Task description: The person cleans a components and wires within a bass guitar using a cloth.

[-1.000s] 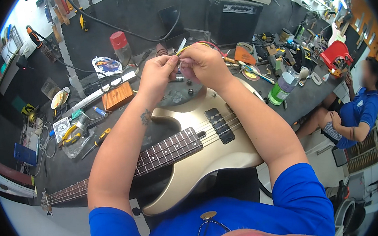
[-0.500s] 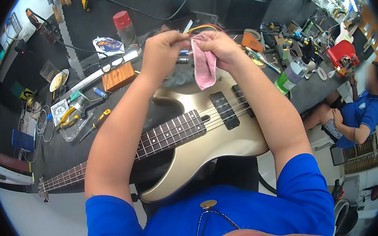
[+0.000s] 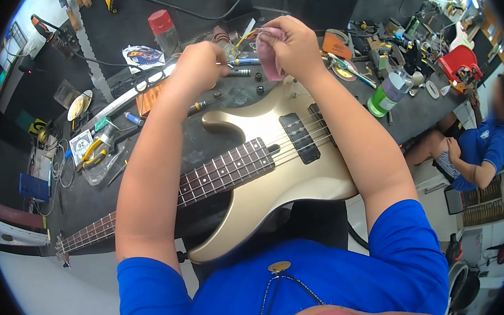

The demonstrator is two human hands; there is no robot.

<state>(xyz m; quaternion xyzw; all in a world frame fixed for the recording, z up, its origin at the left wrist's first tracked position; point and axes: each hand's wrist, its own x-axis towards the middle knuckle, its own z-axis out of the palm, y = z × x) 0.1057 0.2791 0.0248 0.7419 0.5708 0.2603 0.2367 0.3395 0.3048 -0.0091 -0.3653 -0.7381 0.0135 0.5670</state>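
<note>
A gold bass guitar (image 3: 267, 200) lies across the front of the dark workbench, its neck (image 3: 206, 179) running off to the left. Beyond its body, my right hand (image 3: 298, 46) is closed on a pink cloth (image 3: 269, 58), which hangs down in a fold. My left hand (image 3: 197, 64) is curled, fingertips hidden from view, close to a blue screwdriver-like tool (image 3: 244, 62). Whether it grips anything cannot be made out. Two small dark knobs (image 3: 259, 89) sit on the bench between the hands and the bass.
Left of the bass are yellow-handled pliers (image 3: 93, 155), a plastic bag and a wooden block (image 3: 148, 100). A red-lidded jar (image 3: 163, 31) stands behind. To the right are a green-labelled bottle (image 3: 386, 93), many loose tools and a seated person in blue (image 3: 482, 145).
My hands have moved apart. The left has gone left, off the cloth; the right has lifted a little, with the cloth more bunched in it.
</note>
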